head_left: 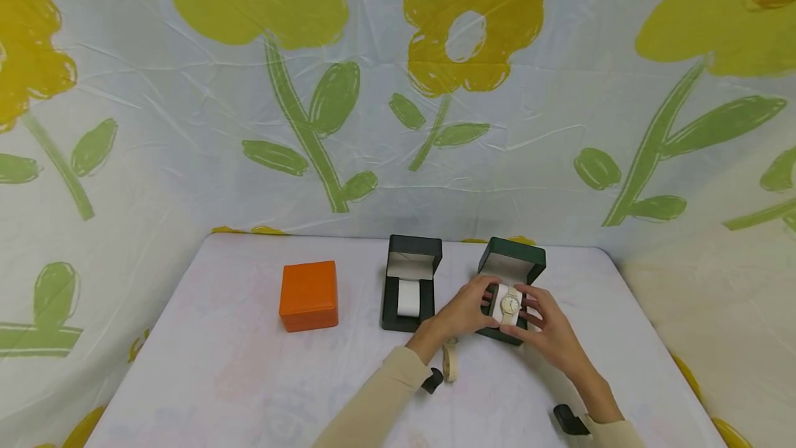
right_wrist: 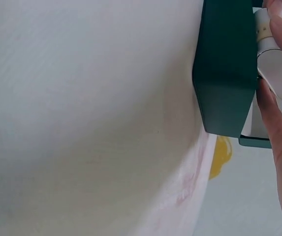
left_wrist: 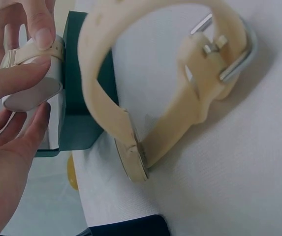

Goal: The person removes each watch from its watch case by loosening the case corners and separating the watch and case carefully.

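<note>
A cream-strapped watch is wrapped round a white watch cushion, over the base of an opened dark green watch box. My left hand grips the cushion from the left, thumb and fingers at its end in the left wrist view. From the right, my right hand holds the cushion and strap, its thumb at the near end. In the right wrist view the green box's side hides part of the cushion. A second cream watch, buckled in a loop, lies on the table near my left wrist.
An opened black watch box with a white cushion inside stands left of the green one. Farther left sits a closed orange box. All are on a white-covered table, with a flower-printed cloth hanging behind.
</note>
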The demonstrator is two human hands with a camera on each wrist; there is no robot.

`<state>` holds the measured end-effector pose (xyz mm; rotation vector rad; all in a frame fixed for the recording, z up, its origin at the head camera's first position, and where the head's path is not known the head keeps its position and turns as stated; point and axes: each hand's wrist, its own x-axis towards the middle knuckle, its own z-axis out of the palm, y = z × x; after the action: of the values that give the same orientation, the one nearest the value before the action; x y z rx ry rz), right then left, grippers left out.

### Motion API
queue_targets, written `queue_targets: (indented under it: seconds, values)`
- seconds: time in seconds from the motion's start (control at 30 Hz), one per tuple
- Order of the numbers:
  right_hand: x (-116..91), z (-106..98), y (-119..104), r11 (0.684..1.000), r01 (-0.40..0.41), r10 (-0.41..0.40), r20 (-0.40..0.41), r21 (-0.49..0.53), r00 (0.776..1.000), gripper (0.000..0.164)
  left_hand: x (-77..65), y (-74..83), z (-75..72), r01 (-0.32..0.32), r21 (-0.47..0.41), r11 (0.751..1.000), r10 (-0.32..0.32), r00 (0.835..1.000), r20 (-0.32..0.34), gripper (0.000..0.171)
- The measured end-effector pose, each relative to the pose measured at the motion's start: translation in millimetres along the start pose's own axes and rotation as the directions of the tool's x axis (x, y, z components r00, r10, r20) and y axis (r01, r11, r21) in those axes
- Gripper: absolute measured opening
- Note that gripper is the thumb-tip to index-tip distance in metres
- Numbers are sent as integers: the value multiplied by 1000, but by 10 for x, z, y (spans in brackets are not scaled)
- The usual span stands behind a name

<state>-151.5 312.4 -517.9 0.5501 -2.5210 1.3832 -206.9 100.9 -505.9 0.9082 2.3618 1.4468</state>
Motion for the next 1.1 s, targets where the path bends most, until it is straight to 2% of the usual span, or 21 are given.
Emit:
queue_targets:
  seconds: [0.4, 0.67, 1.1]
  values:
    - [-17, -42, -102, 995, 38, -38, 1, 92, 999, 86, -84, 34, -21, 19, -173, 985, -21, 1000, -12, 79]
    - [-14, -38, -163, 990, 61, -63, 7, 128, 998, 86, -161, 25, -48, 3, -224, 974, -7, 1000, -17, 78]
    - [-39, -40, -267, 988, 34, -39, 29, 148, 999, 83, -298, 22, -117, -49, -282, 958, 46, 999, -15, 77]
